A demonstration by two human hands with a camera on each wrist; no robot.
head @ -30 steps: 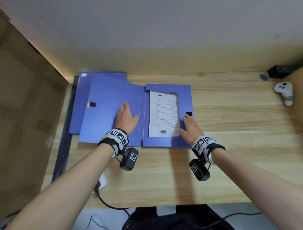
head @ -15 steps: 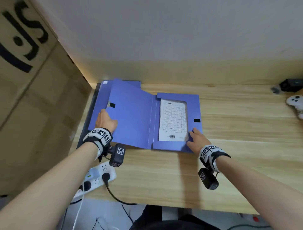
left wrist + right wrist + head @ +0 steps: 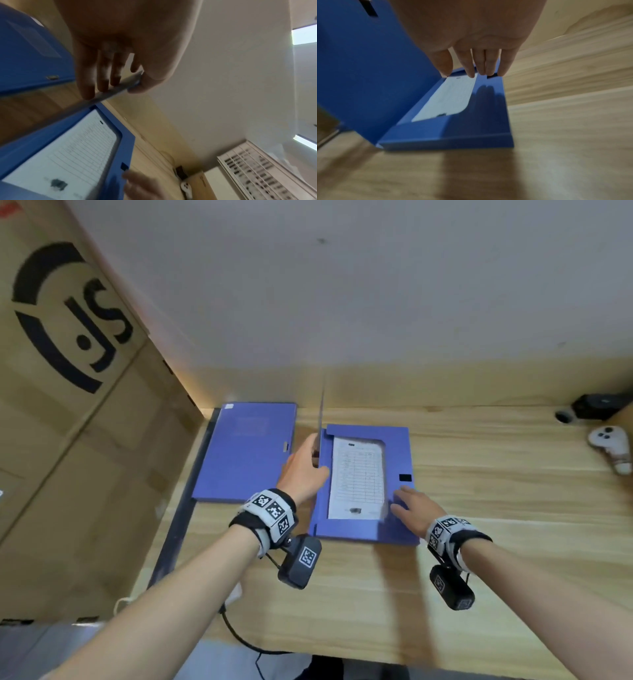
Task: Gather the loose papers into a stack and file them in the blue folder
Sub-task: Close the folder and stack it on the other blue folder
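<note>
Papers [image 3: 356, 477] lie in the folder [image 3: 399, 453], left of a controller [image 3: 609, 443]

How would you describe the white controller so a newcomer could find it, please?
Start at the wooden desk and follow it to the far right, near the wall. The white controller lies there beside a black device, the only white, rounded item with two dark buttons.

Left hand [image 3: 303, 470] pinching raised cover edge — right hand [image 3: 412, 510] flat, fingers straight.

A second blue folder [image 3: 245, 451] is laid flat on the wooden table [image 3: 496, 508]; a white controller [image 3: 611, 445] is seen near a printed cardboard box [image 3: 68, 371].
</note>
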